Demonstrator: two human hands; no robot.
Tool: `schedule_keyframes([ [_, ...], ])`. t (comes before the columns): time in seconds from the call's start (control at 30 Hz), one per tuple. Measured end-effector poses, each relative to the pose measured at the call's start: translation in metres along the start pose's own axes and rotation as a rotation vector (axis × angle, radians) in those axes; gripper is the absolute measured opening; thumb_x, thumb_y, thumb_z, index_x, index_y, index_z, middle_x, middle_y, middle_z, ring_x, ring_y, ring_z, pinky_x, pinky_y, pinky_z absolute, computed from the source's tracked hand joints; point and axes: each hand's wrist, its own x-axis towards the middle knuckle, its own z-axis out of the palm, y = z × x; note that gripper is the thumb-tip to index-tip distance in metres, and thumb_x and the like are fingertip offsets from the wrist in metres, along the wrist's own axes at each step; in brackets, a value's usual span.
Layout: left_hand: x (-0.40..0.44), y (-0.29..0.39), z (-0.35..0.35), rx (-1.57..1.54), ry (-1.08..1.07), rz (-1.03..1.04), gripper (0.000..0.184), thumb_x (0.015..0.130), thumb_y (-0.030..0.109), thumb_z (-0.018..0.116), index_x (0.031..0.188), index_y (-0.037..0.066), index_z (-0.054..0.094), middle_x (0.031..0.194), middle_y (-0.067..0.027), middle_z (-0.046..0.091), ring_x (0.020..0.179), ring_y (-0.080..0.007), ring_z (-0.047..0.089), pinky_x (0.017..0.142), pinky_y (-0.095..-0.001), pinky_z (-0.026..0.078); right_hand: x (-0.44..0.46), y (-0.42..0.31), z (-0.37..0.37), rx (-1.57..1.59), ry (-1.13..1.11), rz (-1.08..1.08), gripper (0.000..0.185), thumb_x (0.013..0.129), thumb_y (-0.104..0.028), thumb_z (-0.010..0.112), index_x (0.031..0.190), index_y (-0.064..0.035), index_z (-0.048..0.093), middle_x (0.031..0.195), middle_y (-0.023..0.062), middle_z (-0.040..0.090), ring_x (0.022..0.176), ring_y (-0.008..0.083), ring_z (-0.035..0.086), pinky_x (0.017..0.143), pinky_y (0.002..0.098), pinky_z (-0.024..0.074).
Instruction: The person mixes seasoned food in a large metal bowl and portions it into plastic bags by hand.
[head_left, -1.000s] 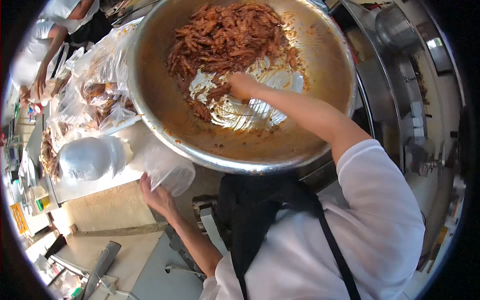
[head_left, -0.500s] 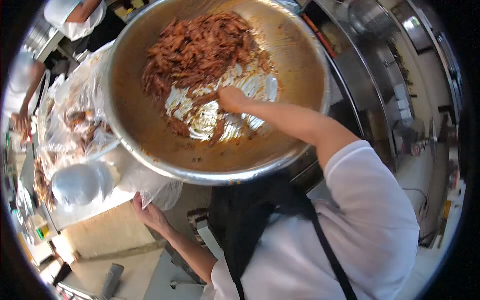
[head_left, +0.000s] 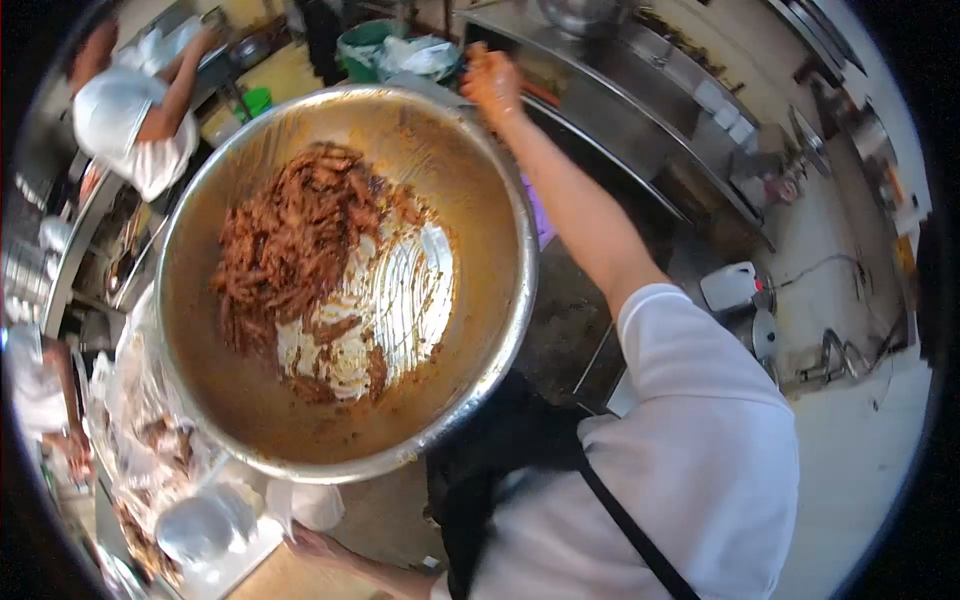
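A large metal bowl (head_left: pixel 500 390) holds a heap of reddish-brown, sauce-coated chicken feet or similar strips of meat (head_left: pixel 300 230), piled on its left side. Sauce is smeared over the bare bottom to the right. My right hand (head_left: pixel 492 88) is beyond the bowl's upper right rim, orange with sauce. Its fingers look curled, and what they hold, if anything, is not clear. Low on the left, below the rim, my left hand (head_left: pixel 312 543) pinches the edge of a clear plastic bag (head_left: pixel 312 505).
Clear bags of meat (head_left: pixel 160 430) and a rounded clear-wrapped bundle (head_left: pixel 205 525) lie on the left table. A lined green bin (head_left: pixel 365 52) stands behind the bowl. Steel counters (head_left: pixel 620 90) and a white jug (head_left: pixel 730 287) are to the right. Two co-workers (head_left: pixel 125 120) stand left.
My right hand has left the bowl's bottom and swung up past its far right rim. The view has shifted, so the bowl sits lower and further left. My left hand stays at the bag.
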Motion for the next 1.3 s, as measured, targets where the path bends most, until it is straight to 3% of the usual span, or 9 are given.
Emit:
schedule_keyframes([
  [0.07,-0.005,0.066,-0.005,0.165,-0.034,0.104,0.049,0.094,0.037,0.052,0.107,-0.009,0.060,0.095,-0.0237,0.066,0.082,-0.0310,0.061,0.073,-0.0392,0.048,-0.009,-0.012,-0.027,-0.590,-0.074,-0.021,0.028,0.082,-0.017,0.062,0.102,0.0024,0.063,0.093,0.0231,0.065,0.093,0.0336,0.064,0.080,0.0432,0.0509],
  [0.2,0.010,0.079,-0.003,0.158,0.018,-0.083,0.047,0.092,0.037,0.056,0.095,-0.010,0.058,0.073,-0.0156,0.060,0.065,-0.0236,0.051,0.061,-0.0379,0.044,-0.062,-0.069,0.002,-0.461,-0.147,-0.342,0.026,0.085,-0.014,0.060,0.105,0.0025,0.062,0.093,0.0203,0.065,0.092,0.0332,0.064,0.080,0.0416,0.0512],
  [0.33,0.014,0.087,0.015,-0.024,-0.047,-0.098,0.041,0.091,0.032,0.058,0.091,-0.008,0.057,0.066,-0.0111,0.054,0.061,-0.0198,0.045,0.057,-0.0363,0.041,-0.180,-0.142,0.072,-0.132,-0.981,-0.324,0.014,0.084,-0.014,0.061,0.092,-0.0035,0.064,0.086,0.0127,0.063,0.079,0.0264,0.062,0.072,0.0379,0.0507],
  [0.47,0.004,0.112,0.015,0.128,-0.073,0.001,0.033,0.089,0.025,0.058,0.091,-0.008,0.057,0.063,-0.0133,0.053,0.060,-0.0187,0.046,0.056,-0.0382,0.040,-0.318,-0.151,0.155,-0.383,-1.416,-0.764,0.049,0.084,-0.011,0.058,0.129,0.0004,0.042,0.121,0.0220,0.048,0.111,0.0365,0.051,0.091,0.0471,0.0468],
  [0.57,0.000,0.088,-0.003,0.095,-0.098,-0.100,0.032,0.088,0.023,0.058,0.093,-0.008,0.058,0.063,-0.0167,0.055,0.059,-0.0220,0.048,0.056,-0.0390,0.040,-0.367,-0.096,0.228,-0.462,-1.213,-0.735,0.047,0.083,-0.015,0.060,0.125,-0.0023,0.043,0.122,0.0235,0.052,0.108,0.0399,0.053,0.089,0.0497,0.0452],
  [0.8,-0.026,0.067,-0.032,0.034,-0.122,-0.204,0.033,0.088,0.024,0.060,0.094,-0.008,0.058,0.077,-0.0166,0.059,0.067,-0.0186,0.051,0.061,-0.0366,0.043,-0.405,-0.217,0.311,-0.238,-1.266,0.146,0.035,0.080,-0.018,0.060,0.109,0.0005,0.054,0.102,0.0224,0.063,0.096,0.0331,0.062,0.082,0.0447,0.0483],
  [0.97,-0.032,0.074,-0.039,-0.039,0.049,-0.163,0.032,0.087,0.026,0.062,0.097,-0.005,0.058,0.079,-0.0096,0.058,0.071,-0.0175,0.051,0.064,-0.0324,0.043,-0.419,-0.233,0.313,0.039,-1.286,0.087,0.043,0.074,-0.014,0.069,0.112,0.0022,0.057,0.093,0.0185,0.066,0.086,0.0258,0.066,0.059,0.0399,0.0553],
  [1.13,-0.028,0.049,-0.047,-0.156,0.070,-0.231,0.037,0.089,0.030,0.059,0.104,-0.004,0.054,0.089,-0.0103,0.058,0.078,-0.0189,0.053,0.068,-0.0316,0.045,-0.399,-0.208,0.238,-0.274,-1.452,0.116,0.041,0.074,-0.011,0.067,0.113,-0.0012,0.059,0.101,0.0231,0.063,0.096,0.0286,0.063,0.075,0.0428,0.0557],
  [1.3,-0.003,0.051,-0.023,-0.170,0.053,-0.054,0.038,0.089,0.025,0.056,0.111,-0.007,0.055,0.090,-0.0132,0.058,0.082,-0.0230,0.055,0.075,-0.0352,0.046,-0.433,-0.173,0.200,-0.395,-1.153,-0.921,0.061,0.077,-0.006,0.064,0.134,-0.0142,0.045,0.136,0.0186,0.041,0.121,0.0356,0.046,0.099,0.0473,0.0437],
])
